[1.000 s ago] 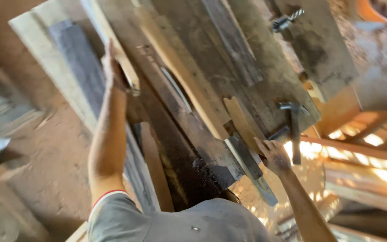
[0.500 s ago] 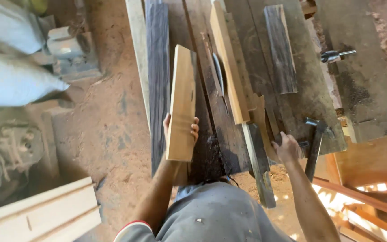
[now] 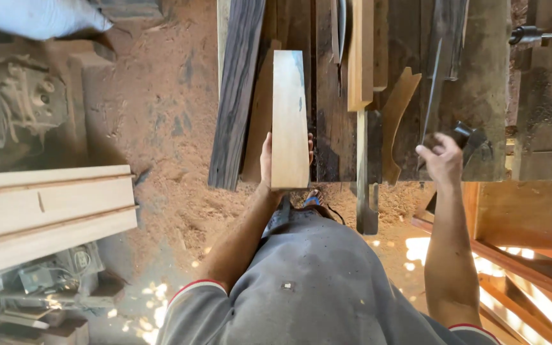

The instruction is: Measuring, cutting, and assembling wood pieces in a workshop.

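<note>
My left hand (image 3: 266,165) grips the near end of a pale wooden board (image 3: 289,121) and holds it lengthwise over the dark workbench (image 3: 487,96). My right hand (image 3: 441,158) hovers at the bench's near edge with its fingers curled. They seem to pinch the near end of a thin dark strip (image 3: 430,96) that runs away from me. A hammer head (image 3: 466,135) lies just beyond that hand.
On the bench lie a dark streaked plank (image 3: 237,96), a pale batten (image 3: 360,54), a curved offcut (image 3: 398,108) and a clamp handle (image 3: 535,36). A grey slat (image 3: 366,204) overhangs the edge. Pale moulded boards (image 3: 46,214) are stacked at left, and sawdust covers the floor.
The view has swung so that it looks squarely down the bench. My left hand has brought the pale board from the left to the middle, and my right hand has closed near the hammer.
</note>
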